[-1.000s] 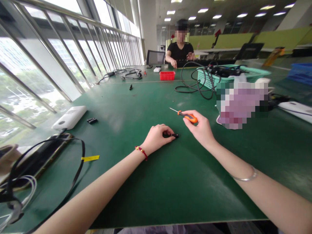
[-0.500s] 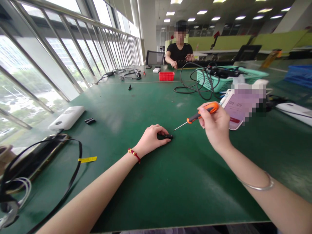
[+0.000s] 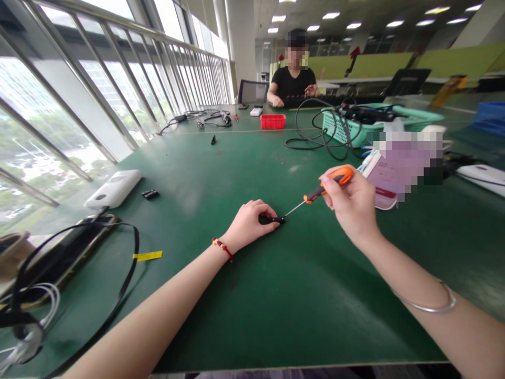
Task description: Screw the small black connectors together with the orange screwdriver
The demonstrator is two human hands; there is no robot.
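My left hand (image 3: 249, 225) is curled over a small black part (image 3: 273, 219) and pins it to the green table (image 3: 276, 295). My right hand (image 3: 351, 202) grips an orange-handled screwdriver (image 3: 325, 187) by its handle. The thin metal tip slants down to the left and meets the black part's right end. A red bracelet is on my left wrist and a silver bangle on my right forearm.
A white box (image 3: 114, 188) and a small black piece (image 3: 150, 194) lie at the left, with black cables (image 3: 79, 263) and a yellow tag (image 3: 147, 256) nearer me. A phone (image 3: 389, 173) and a teal basket (image 3: 355, 126) of cables sit right. A person sits across, beyond a red tray (image 3: 273, 121).
My right hand lifted the screwdriver off the table, turned it tip-down and brought the tip to the black part. My left hand stayed on the part.
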